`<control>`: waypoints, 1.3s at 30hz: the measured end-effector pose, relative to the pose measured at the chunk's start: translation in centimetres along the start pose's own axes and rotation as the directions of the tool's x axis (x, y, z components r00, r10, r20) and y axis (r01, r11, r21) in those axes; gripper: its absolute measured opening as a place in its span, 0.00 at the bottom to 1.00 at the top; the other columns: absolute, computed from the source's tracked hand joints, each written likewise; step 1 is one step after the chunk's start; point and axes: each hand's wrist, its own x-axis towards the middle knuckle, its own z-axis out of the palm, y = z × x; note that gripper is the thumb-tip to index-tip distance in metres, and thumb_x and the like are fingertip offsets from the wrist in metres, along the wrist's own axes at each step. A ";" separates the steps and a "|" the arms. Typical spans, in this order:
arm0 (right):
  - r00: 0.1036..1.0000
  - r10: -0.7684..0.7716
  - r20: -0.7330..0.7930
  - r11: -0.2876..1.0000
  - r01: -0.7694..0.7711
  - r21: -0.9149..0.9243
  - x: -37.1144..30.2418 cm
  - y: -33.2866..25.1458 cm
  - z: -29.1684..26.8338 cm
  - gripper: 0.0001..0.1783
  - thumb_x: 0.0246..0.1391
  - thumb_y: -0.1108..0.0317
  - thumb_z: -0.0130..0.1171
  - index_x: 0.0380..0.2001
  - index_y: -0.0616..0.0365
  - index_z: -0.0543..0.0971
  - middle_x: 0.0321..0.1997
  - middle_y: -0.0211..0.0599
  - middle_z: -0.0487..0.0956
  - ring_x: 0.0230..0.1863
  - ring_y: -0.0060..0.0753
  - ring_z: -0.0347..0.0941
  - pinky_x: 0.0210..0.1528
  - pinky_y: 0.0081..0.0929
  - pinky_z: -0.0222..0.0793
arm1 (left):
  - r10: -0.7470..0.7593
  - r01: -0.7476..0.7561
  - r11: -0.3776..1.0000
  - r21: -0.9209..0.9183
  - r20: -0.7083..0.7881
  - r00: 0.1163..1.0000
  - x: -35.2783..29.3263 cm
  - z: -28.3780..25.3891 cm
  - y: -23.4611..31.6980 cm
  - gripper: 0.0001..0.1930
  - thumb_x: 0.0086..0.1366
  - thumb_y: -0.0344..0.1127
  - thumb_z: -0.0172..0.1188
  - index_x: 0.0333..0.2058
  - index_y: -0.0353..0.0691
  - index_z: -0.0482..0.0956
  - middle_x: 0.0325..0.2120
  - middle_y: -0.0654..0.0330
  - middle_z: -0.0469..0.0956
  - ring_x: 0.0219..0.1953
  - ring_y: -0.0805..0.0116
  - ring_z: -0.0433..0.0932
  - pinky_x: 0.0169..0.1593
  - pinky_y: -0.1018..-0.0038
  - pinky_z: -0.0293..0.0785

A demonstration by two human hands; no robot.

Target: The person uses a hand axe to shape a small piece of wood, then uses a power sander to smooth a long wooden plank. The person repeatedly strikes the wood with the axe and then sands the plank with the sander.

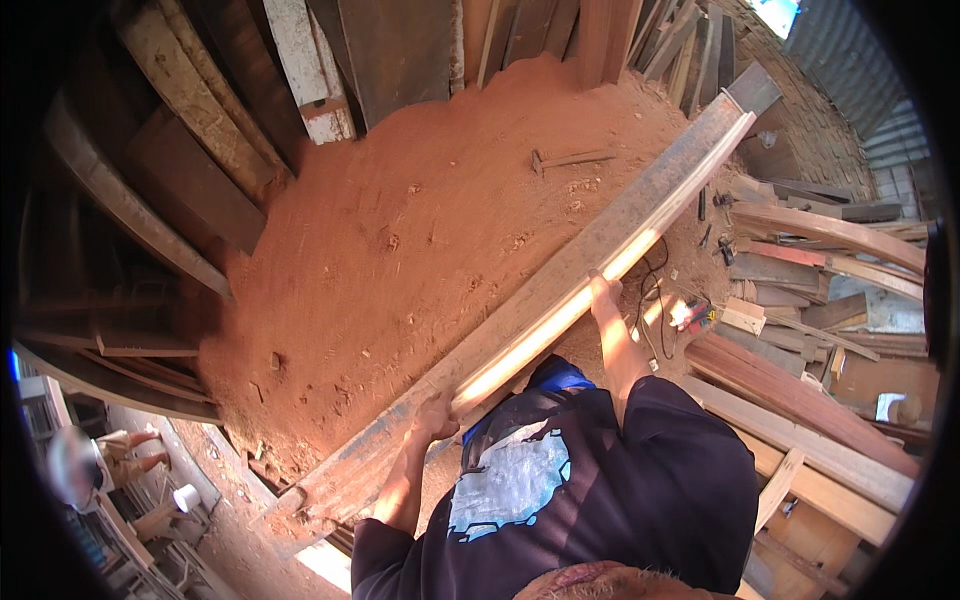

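A long, pale wooden strip, its edge brightly sunlit, lies along the near side of a dark, dusty timber beam. My left hand is closed around the lower left end of the strip. Farther along, my right hand grips the strip's near edge, with its fingertips partly hidden. The beam runs diagonally from the lower left to the far right, and the strip follows it almost to the far end.
Reddish sawdust covers the ground beyond the beam; a hammer lies there. Boards lean at the back. On the right are stacked timber, a red tool and a black cable. Another person is at lower left.
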 end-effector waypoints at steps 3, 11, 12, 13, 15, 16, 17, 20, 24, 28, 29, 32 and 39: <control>0.999 0.030 -0.045 0.997 -0.026 0.074 -0.7 0.1 0.4 0.24 0.51 0.67 0.69 0.39 0.83 0.77 0.43 0.59 0.83 0.47 0.43 0.80 0.53 0.39 0.73 | 0.025 -0.029 0.999 -0.029 -0.126 0.992 -0.5 2.2 -0.9 0.41 0.51 0.34 0.65 0.67 0.44 0.65 0.56 0.42 0.76 0.59 0.37 0.74 0.63 0.52 0.72; 0.998 -0.014 -0.056 1.000 0.012 -0.025 3.0 2.2 1.6 0.23 0.49 0.73 0.68 0.43 0.81 0.74 0.47 0.60 0.80 0.50 0.44 0.78 0.54 0.37 0.73 | -0.043 0.041 0.999 -0.028 -0.068 0.997 0.4 1.4 0.3 0.41 0.48 0.33 0.67 0.65 0.46 0.68 0.60 0.42 0.74 0.62 0.40 0.73 0.65 0.55 0.70; 0.999 -0.011 -0.046 1.000 0.010 -0.026 3.4 1.9 1.4 0.23 0.48 0.73 0.68 0.42 0.81 0.74 0.46 0.59 0.80 0.50 0.45 0.78 0.53 0.37 0.73 | -0.049 0.047 0.998 -0.028 -0.058 0.997 0.8 1.1 0.6 0.42 0.48 0.33 0.67 0.66 0.46 0.68 0.60 0.42 0.74 0.62 0.40 0.73 0.65 0.55 0.71; 0.999 -0.007 -0.036 1.000 0.006 -0.027 3.9 1.7 1.1 0.22 0.48 0.73 0.68 0.42 0.80 0.74 0.46 0.59 0.80 0.49 0.45 0.79 0.53 0.37 0.73 | -0.056 0.054 0.998 -0.028 -0.046 0.997 1.4 0.9 1.0 0.42 0.47 0.33 0.67 0.66 0.46 0.68 0.60 0.42 0.74 0.62 0.40 0.72 0.65 0.55 0.71; 0.999 0.035 -0.007 0.999 -0.036 -0.010 3.2 -1.2 0.5 0.23 0.47 0.72 0.69 0.42 0.77 0.73 0.45 0.55 0.79 0.48 0.43 0.77 0.52 0.38 0.74 | -0.044 0.042 0.998 -0.036 -0.061 0.997 2.4 1.5 1.5 0.43 0.48 0.34 0.69 0.67 0.44 0.66 0.60 0.43 0.73 0.63 0.41 0.71 0.66 0.54 0.69; 0.996 0.077 0.051 0.992 -0.082 0.097 4.1 -2.1 0.2 0.24 0.46 0.72 0.69 0.43 0.77 0.73 0.45 0.54 0.78 0.47 0.42 0.77 0.51 0.38 0.74 | -0.030 0.029 1.000 -0.010 -0.073 0.997 3.3 1.6 2.1 0.44 0.48 0.34 0.70 0.67 0.44 0.66 0.60 0.43 0.73 0.63 0.40 0.70 0.66 0.53 0.68; 0.988 0.107 0.114 0.971 -0.128 0.202 5.5 -2.5 -0.3 0.24 0.46 0.72 0.69 0.43 0.77 0.73 0.44 0.52 0.78 0.46 0.41 0.76 0.51 0.38 0.74 | -0.015 0.016 1.000 0.014 -0.087 0.996 4.1 1.6 2.9 0.44 0.48 0.35 0.70 0.67 0.44 0.65 0.61 0.44 0.72 0.63 0.40 0.70 0.66 0.52 0.67; 0.975 0.168 0.145 0.850 -0.218 0.480 9.5 -0.8 -0.1 0.21 0.46 0.74 0.66 0.43 0.75 0.76 0.42 0.47 0.78 0.44 0.36 0.75 0.47 0.37 0.74 | -0.029 0.051 0.989 0.139 -0.159 0.987 5.4 0.6 5.3 0.49 0.51 0.44 0.73 0.70 0.44 0.59 0.63 0.40 0.67 0.65 0.37 0.66 0.68 0.43 0.59; 0.891 -0.049 0.452 0.578 -0.344 0.740 8.0 1.8 -0.3 0.16 0.53 0.72 0.61 0.44 0.72 0.78 0.42 0.45 0.79 0.45 0.37 0.77 0.46 0.38 0.76 | -0.097 0.146 0.934 0.327 -0.159 0.982 4.9 -4.8 6.0 0.62 0.51 0.66 0.72 0.75 0.46 0.46 0.66 0.33 0.62 0.69 0.34 0.60 0.72 0.38 0.50; 0.809 -0.079 0.583 0.501 -0.473 0.725 5.5 2.8 0.9 0.16 0.58 0.72 0.59 0.46 0.74 0.79 0.45 0.47 0.81 0.45 0.40 0.79 0.46 0.37 0.76 | -0.165 0.118 0.935 0.334 0.116 0.979 7.1 -10.8 1.8 0.66 0.44 0.76 0.70 0.74 0.46 0.53 0.65 0.35 0.66 0.69 0.37 0.62 0.70 0.38 0.53; 0.789 -0.090 0.607 0.517 -0.484 0.706 5.7 4.3 1.2 0.16 0.60 0.73 0.58 0.47 0.74 0.78 0.49 0.50 0.80 0.48 0.43 0.78 0.50 0.38 0.76 | -0.180 0.091 0.930 0.355 0.226 0.957 8.8 -11.6 0.5 0.65 0.43 0.77 0.71 0.73 0.46 0.55 0.63 0.35 0.68 0.69 0.38 0.64 0.69 0.38 0.55; 0.783 -0.064 0.619 0.503 -0.510 0.698 2.5 4.5 2.1 0.17 0.61 0.73 0.57 0.50 0.75 0.77 0.52 0.54 0.79 0.52 0.45 0.78 0.56 0.39 0.75 | -0.154 0.091 0.971 0.220 0.287 0.945 10.6 -11.6 -3.1 0.61 0.40 0.73 0.76 0.65 0.38 0.66 0.59 0.39 0.74 0.65 0.43 0.71 0.67 0.47 0.63; 0.630 -0.082 0.773 0.492 -0.649 0.581 -4.6 4.9 1.9 0.31 0.73 0.52 0.45 0.69 0.64 0.64 0.71 0.46 0.70 0.68 0.48 0.68 0.72 0.43 0.63 | -0.114 0.154 0.972 -0.180 0.214 0.970 4.4 -8.0 -10.2 0.59 0.39 0.64 0.82 0.63 0.30 0.68 0.59 0.41 0.75 0.63 0.46 0.74 0.66 0.61 0.68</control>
